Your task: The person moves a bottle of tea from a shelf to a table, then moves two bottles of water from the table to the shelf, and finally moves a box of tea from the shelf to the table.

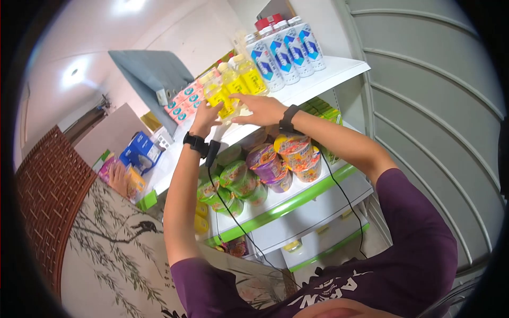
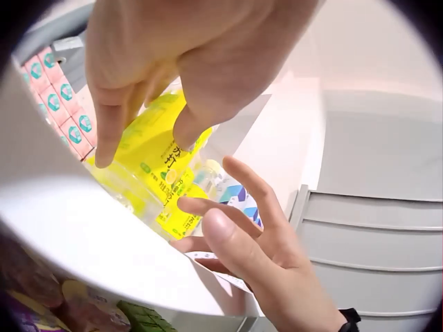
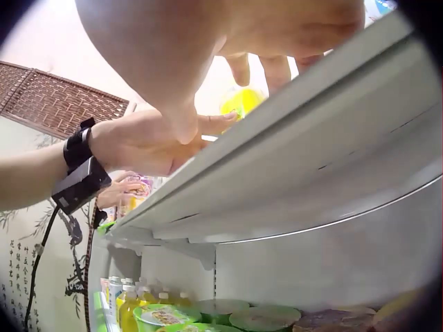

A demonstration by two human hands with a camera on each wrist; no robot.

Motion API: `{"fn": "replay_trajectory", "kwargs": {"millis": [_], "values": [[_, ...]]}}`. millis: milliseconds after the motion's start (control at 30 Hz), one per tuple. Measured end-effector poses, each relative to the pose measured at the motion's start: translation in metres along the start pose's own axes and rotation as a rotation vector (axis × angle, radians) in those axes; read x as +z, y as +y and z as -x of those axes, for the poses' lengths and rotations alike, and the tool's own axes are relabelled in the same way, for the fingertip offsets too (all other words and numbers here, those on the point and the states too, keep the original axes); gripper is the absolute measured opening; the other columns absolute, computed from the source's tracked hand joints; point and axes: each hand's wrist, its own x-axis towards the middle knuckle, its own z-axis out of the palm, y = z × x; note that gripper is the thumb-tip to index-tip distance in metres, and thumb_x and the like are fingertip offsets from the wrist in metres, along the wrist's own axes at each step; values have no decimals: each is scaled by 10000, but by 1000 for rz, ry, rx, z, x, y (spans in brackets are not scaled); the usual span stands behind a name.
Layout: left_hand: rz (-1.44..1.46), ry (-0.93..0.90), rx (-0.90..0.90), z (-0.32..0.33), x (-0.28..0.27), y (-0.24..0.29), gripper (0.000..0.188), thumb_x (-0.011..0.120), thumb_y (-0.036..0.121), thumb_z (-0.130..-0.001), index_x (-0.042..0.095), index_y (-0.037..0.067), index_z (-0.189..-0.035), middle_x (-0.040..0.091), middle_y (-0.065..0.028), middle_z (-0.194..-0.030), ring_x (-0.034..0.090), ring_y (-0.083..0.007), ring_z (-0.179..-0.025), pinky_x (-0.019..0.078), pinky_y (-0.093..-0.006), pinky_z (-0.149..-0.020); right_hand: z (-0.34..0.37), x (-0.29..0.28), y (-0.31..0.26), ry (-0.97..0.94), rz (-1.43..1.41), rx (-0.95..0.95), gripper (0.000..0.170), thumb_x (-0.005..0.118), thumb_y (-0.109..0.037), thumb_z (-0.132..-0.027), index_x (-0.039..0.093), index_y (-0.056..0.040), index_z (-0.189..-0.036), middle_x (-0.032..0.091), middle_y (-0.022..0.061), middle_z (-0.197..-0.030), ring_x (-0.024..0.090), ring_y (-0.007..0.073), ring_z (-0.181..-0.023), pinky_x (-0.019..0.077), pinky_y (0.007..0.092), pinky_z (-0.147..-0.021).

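Clear bottles with yellow labels [image 1: 250,79] stand in a row on the upper white shelf. My left hand [image 1: 203,119] grips the nearest yellow-labelled bottle [image 2: 156,142], thumb on one side and fingers on the other. This bottle leans in the left wrist view. My right hand [image 1: 260,109] is beside the row with spread, slightly bent fingers, its fingertips [image 2: 190,205] right at a yellow label. In the right wrist view, the shelf edge and my right hand hide most of the bottles.
White bottles with blue patterns [image 1: 289,53] stand right of the row, pink boxes [image 1: 185,100] left of it. Cup noodles [image 1: 265,164] fill the shelf below. Another person's hand [image 1: 121,183] touches packages at far left. A ribbed grey shutter [image 1: 424,106] borders the right. Cables hang from both wrists.
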Motion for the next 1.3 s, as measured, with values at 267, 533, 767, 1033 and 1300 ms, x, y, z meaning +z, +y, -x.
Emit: {"fn": "replay_trajectory", "kwargs": {"millis": [267,533,767,1033,1300], "values": [[-16,-14,-25,-38,0,-16,458,691,168,-988,520,47,-1395,691,-119,-1178,735,-216,-923,644,-366,-678,5,1,16,-79,36,-118,603,623,-634,-944,654,-105,-1233,711,128,-1148,648,324,-1121,509,428,-944],[48,-48,-74,-44,11,-6,557,686,145,-982,436,65,-1474,607,-152,-1342,648,-280,-1154,564,-481,-881,12,2,13,-20,85,-137,515,620,-618,-952,714,-125,-1068,711,84,-1099,657,298,-1076,520,421,-917],[-25,346,560,126,91,23,595,726,125,-941,431,2,-1443,474,-166,-1477,455,-319,-1406,384,-472,-1156,90,-5,-13,180,-392,-268,220,748,-295,-929,717,-92,-1008,715,85,-1060,674,271,-985,529,378,-869],[-101,-2,-8,409,243,-245,304,813,192,-878,706,50,-1124,695,-157,-1187,626,-322,-1179,453,-431,-1062,415,91,-1,-344,-669,431,291,690,-375,-1009,717,-113,-1133,727,36,-1024,681,157,-972,526,351,-913],[40,-519,-105,434,307,-313,344,791,243,-908,706,38,-1172,689,-171,-1167,634,-334,-1143,481,-409,-1018,555,52,-79,-362,-662,1017,350,640,-404,-1043,694,-105,-1219,752,62,-1092,697,176,-1005,546,332,-895]]}}
